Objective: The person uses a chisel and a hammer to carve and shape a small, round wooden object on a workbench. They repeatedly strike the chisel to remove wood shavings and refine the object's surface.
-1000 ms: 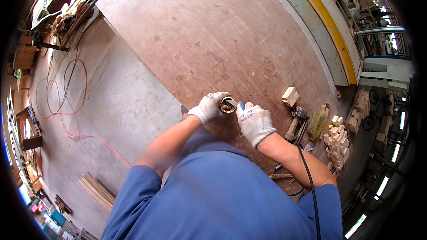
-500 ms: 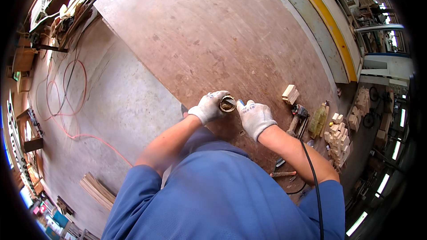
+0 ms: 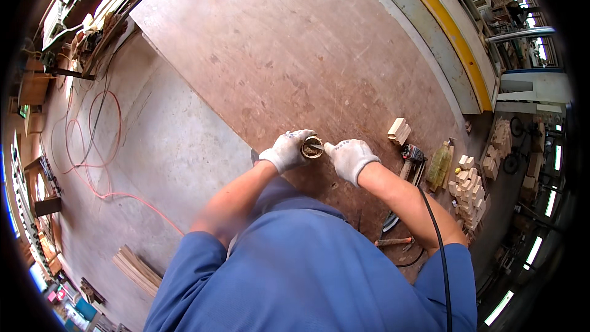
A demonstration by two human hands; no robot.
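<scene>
In a white work glove, my left hand (image 3: 286, 152) is wrapped round a short, round cup (image 3: 312, 155), its open top facing up. Brownish, rough-looking stuff lines the inside of the cup. My right hand (image 3: 351, 158), gloved too, is closed round a small tool with a thin pale blade (image 3: 317, 146). That blade reaches over the rim into the cup; its handle is hidden in my fist. Both hands are close together above the near edge of a large, stained brown board (image 3: 270, 55).
To the right lie a few pale wood blocks (image 3: 399, 130), a power tool (image 3: 413, 154), a yellow-green plastic bottle (image 3: 439, 166) and a pile of wood blocks (image 3: 470, 200). A black cable (image 3: 441, 252) crosses my right arm. A red hose (image 3: 141, 195) runs over the floor at left.
My right hand has moved slightly left and up toward the cup, and turned. The tool's blue part, visible before, is now hidden. My left hand stays round the cup.
</scene>
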